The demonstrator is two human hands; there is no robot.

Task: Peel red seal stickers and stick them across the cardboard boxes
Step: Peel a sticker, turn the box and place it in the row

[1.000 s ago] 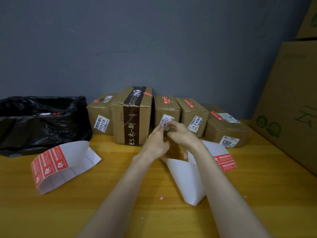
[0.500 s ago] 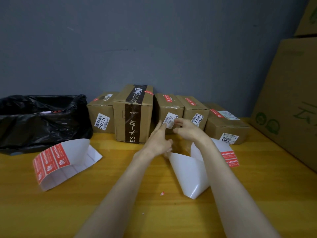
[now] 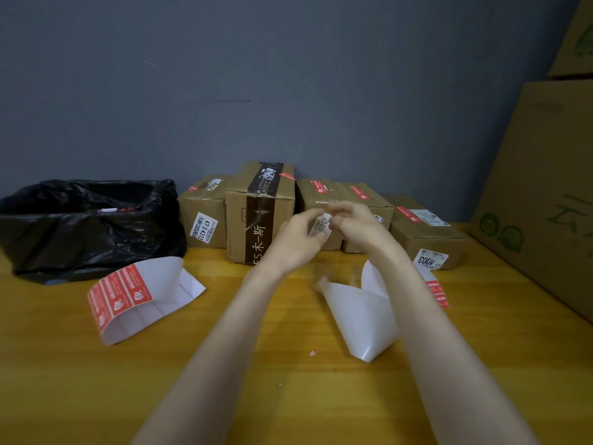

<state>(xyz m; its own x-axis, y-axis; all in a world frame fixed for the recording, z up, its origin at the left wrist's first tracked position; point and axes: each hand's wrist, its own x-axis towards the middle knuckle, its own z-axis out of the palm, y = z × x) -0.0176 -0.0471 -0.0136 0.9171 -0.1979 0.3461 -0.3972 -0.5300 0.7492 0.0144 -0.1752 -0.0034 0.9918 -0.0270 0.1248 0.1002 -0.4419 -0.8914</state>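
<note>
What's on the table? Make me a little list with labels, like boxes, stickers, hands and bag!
Boxes: five small cardboard boxes in a row by the wall, each with a red seal on top
Sticker sheets: red-sticker sheet on the left; curled white sheet on the right
Hands: left hand and right hand meet at a white label on the middle box's front; grip blurred
Bag: black bag, far left
Table: yellow wooden table
</note>
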